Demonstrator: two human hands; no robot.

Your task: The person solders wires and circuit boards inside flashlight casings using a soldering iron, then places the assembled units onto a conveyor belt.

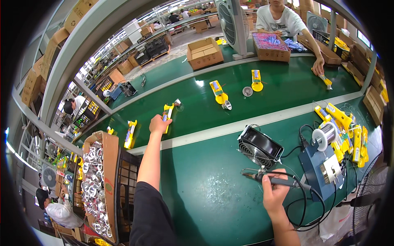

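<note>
My left hand (pixel 159 123) reaches out over the green conveyor belt (pixel 193 92), its fingers closed around a yellow flashlight housing (pixel 168 110). A small reflector (pixel 177 102) lies against the housing's far end. In my right hand (pixel 274 192) is a soldering iron (pixel 284 181), held above the green worktable (pixel 205 213) with its tip pointing left. The iron's black cable loops down to the right. More flashlight housings rest on the belt: one (pixel 130 134) left of my left hand, two others (pixel 218 93) (pixel 256 80) farther right. A loose round reflector (pixel 247 91) sits near them.
A black fan (pixel 260 146) stands beyond the iron. At right are a blue soldering station (pixel 318 168), a solder wire spool (pixel 324 136) and piled yellow flashlights (pixel 358 143). A carton of reflectors (pixel 107 172) stands at left. Across the belt, a co-worker's hand (pixel 318 66) touches another housing.
</note>
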